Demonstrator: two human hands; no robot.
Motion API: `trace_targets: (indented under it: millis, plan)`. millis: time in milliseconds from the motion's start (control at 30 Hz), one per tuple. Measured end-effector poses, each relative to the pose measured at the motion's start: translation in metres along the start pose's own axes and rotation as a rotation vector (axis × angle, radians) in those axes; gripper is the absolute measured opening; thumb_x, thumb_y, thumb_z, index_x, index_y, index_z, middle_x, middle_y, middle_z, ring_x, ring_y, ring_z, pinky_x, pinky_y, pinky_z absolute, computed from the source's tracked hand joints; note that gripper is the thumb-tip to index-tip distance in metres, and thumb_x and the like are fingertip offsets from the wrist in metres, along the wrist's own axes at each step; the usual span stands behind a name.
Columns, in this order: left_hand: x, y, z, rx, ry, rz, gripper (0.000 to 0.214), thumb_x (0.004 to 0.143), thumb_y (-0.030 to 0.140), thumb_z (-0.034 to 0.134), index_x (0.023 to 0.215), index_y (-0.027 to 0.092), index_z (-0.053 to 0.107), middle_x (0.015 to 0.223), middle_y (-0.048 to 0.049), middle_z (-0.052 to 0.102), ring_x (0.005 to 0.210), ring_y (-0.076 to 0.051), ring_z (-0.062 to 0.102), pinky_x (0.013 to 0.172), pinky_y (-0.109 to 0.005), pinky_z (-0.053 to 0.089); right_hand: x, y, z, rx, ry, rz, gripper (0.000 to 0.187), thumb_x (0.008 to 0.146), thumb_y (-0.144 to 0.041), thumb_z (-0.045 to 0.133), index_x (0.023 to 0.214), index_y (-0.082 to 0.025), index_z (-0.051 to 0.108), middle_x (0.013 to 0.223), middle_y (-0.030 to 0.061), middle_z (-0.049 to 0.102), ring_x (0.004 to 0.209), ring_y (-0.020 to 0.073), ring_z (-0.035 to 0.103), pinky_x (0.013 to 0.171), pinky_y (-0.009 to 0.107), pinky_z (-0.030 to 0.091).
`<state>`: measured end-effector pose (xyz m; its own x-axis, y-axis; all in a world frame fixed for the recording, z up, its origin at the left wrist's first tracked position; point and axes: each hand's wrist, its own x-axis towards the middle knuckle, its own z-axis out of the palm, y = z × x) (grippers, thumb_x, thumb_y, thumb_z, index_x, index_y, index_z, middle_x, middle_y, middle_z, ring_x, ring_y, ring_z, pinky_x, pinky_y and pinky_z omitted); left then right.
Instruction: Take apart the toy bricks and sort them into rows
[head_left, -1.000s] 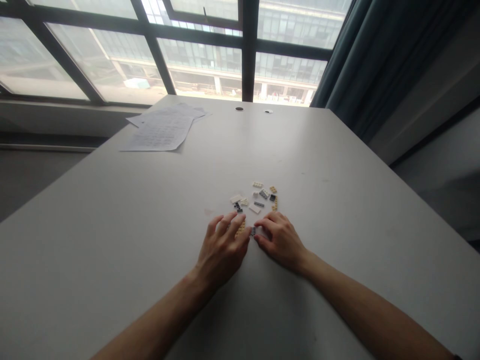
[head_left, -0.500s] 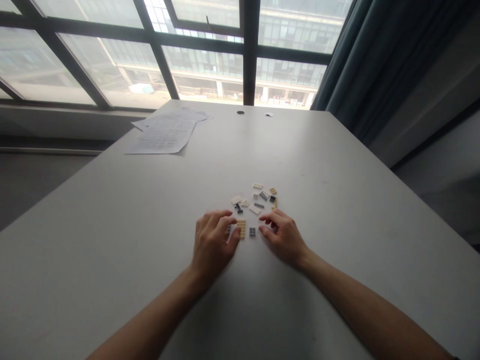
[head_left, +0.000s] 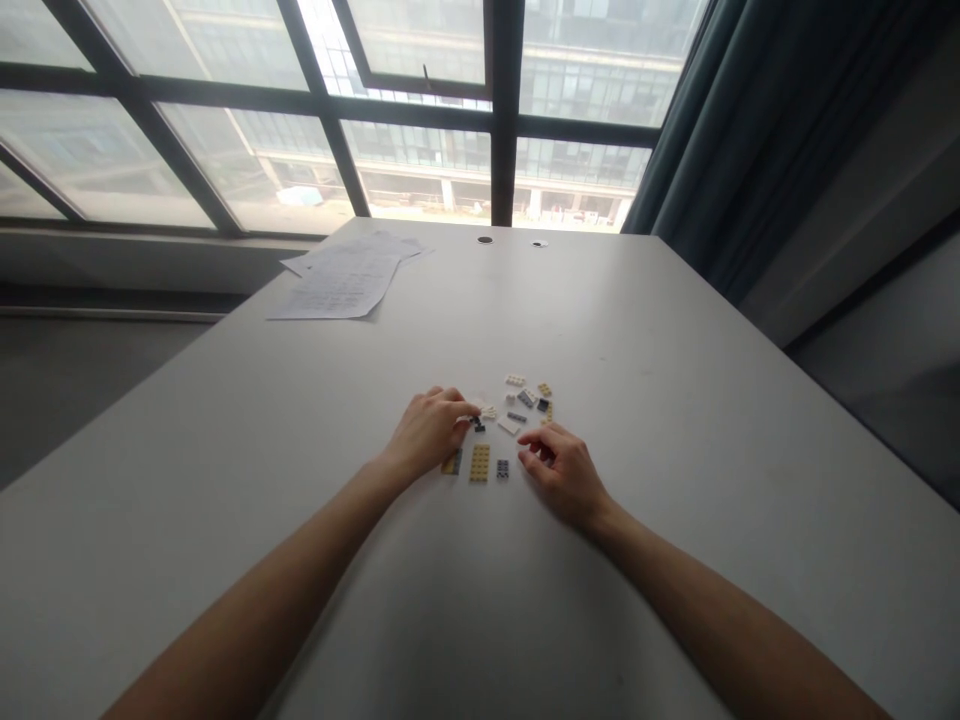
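Several small toy bricks lie in a loose cluster (head_left: 525, 397) on the grey table (head_left: 675, 420). A tan studded plate (head_left: 479, 463) lies flat between my hands, with a small grey brick (head_left: 502, 468) to its right and a tan-and-grey piece (head_left: 451, 463) to its left. My left hand (head_left: 431, 430) reaches forward with its fingers curled, the fingertips pinched at a small dark brick (head_left: 478, 424) at the cluster's left edge. My right hand (head_left: 561, 470) rests on the table to the right of the grey brick, fingers loosely curled; what they hold, if anything, is hidden.
Printed paper sheets (head_left: 341, 282) lie at the table's far left corner. Two cable holes (head_left: 485, 240) sit near the far edge under a large window (head_left: 420, 120). A dark curtain (head_left: 750, 120) hangs at the right.
My left hand lifted off the tan plate and moved forward to the dark brick at the cluster's edge, uncovering the tan-and-grey piece. The right hand stayed nearly still. The view tilted up a little.
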<state>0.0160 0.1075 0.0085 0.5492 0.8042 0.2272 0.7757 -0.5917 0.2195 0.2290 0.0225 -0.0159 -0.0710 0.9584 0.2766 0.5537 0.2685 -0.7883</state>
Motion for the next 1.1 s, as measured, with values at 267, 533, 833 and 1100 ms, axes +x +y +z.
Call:
trace_targets:
  millis: [267,533,833,1100]
  plan:
    - [0.003,0.002,-0.001,0.013,0.021,0.037,0.024,0.085,0.021,0.052,0.085,0.023,0.076,0.088,-0.0079,0.072,0.083,-0.024,0.062,0.079,-0.038,0.047,0.001,0.002,0.001,0.003,0.008,-0.011,0.013,0.084,-0.021,0.059,0.092,-0.020,0.069,0.080,0.0009,0.060,0.069,0.0134,0.054,0.068,0.027,0.045]
    - [-0.014,0.039,-0.008,-0.645,0.230,-0.214,0.022,0.083,0.034,0.060,0.097,0.021,0.071,0.082,-0.0029,0.073,0.074,-0.018,0.067,0.073,-0.029,0.052,0.001,0.003,0.001,0.060,0.060,-0.001,0.022,0.082,-0.019,0.061,0.104,-0.020,0.065,0.086,0.0009,0.062,0.068,0.0126,0.053,0.069,0.026,0.046]
    - [-0.017,0.024,-0.012,-1.020,0.458,-0.442,0.028,0.075,0.038,0.068,0.092,0.017,0.072,0.082,-0.0048,0.073,0.079,-0.019,0.068,0.075,-0.031,0.055,0.027,-0.006,0.001,-0.175,-0.100,-0.172,0.029,0.089,-0.013,0.053,0.114,-0.022,0.066,0.105,0.0055,0.063,0.093,0.0163,0.059,0.087,0.031,0.047]
    - [-0.015,0.028,-0.018,-1.165,0.498,-0.444,0.026,0.071,0.033,0.070,0.089,0.014,0.068,0.078,-0.0047,0.072,0.074,-0.018,0.068,0.075,-0.033,0.055,0.078,-0.025,0.022,-0.574,-0.352,-0.370,0.021,0.089,-0.016,0.057,0.101,-0.022,0.072,0.104,0.0063,0.067,0.099,0.0212,0.059,0.088,0.032,0.044]
